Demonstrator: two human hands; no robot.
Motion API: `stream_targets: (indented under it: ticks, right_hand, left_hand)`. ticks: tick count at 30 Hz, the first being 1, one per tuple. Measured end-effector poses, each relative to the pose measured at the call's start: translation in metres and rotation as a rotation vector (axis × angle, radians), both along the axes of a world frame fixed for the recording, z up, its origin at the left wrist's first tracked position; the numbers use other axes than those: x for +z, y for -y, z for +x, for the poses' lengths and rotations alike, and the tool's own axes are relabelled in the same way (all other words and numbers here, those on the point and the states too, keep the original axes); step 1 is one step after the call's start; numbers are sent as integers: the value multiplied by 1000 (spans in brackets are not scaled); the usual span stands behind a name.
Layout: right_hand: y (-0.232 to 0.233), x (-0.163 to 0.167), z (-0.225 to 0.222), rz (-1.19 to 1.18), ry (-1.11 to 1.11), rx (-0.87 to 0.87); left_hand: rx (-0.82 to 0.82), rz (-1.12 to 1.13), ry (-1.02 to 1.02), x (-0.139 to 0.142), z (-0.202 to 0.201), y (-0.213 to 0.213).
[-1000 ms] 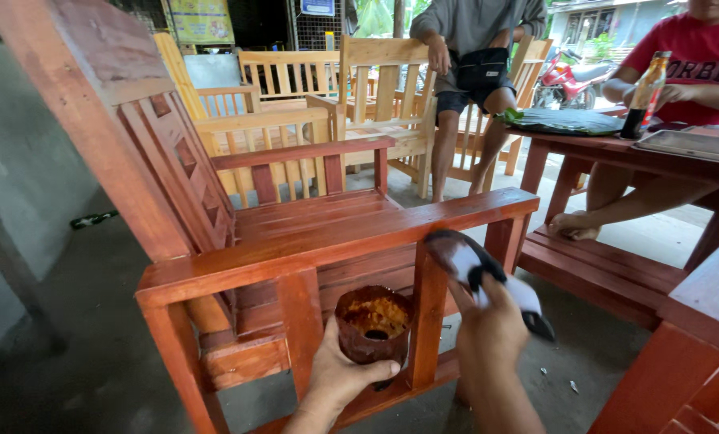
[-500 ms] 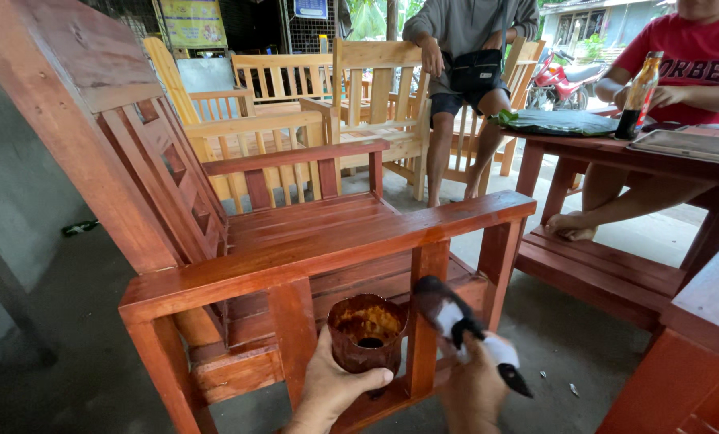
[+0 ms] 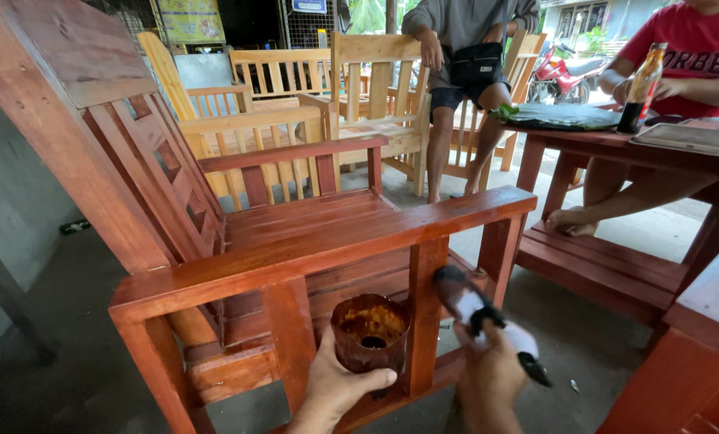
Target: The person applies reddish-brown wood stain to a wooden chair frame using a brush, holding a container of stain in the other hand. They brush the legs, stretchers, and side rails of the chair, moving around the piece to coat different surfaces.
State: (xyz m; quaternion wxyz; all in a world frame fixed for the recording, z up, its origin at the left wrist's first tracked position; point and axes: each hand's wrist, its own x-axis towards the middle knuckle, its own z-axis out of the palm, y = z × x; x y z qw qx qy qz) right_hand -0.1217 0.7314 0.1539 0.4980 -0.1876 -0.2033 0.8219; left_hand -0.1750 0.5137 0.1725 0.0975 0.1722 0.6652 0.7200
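Left hand: the left hand [image 3: 339,390] is wrapped around a small round cup, stained dark brown and holding reddish stain [image 3: 370,331], and keeps it low beside the chair, as it did 1 s ago.
Right hand: the right hand [image 3: 488,378] is closed on the handle of a flat paint brush with dark wet bristles [image 3: 480,315].
Change: 1 s ago the brush was up near the armrest; now its bristles are lower, touching or almost touching the front upright post of the red-brown wooden armchair [image 3: 425,313].
Meaning: I judge that the staining work has moved from the armrest down to this post.
Around: 2 other people sit at a red wooden table [image 3: 616,149] behind.
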Motion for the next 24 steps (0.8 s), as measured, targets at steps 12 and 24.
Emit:
stream_targets:
  ticks: [12, 24]
  right_hand:
    - [-31, -129, -21, -9, -131, 216]
    - [-18, -272, -11, -177, 552, -5]
  left_hand:
    - [1, -15, -70, -13, 10, -2]
    - [30, 11, -109, -44, 16, -8]
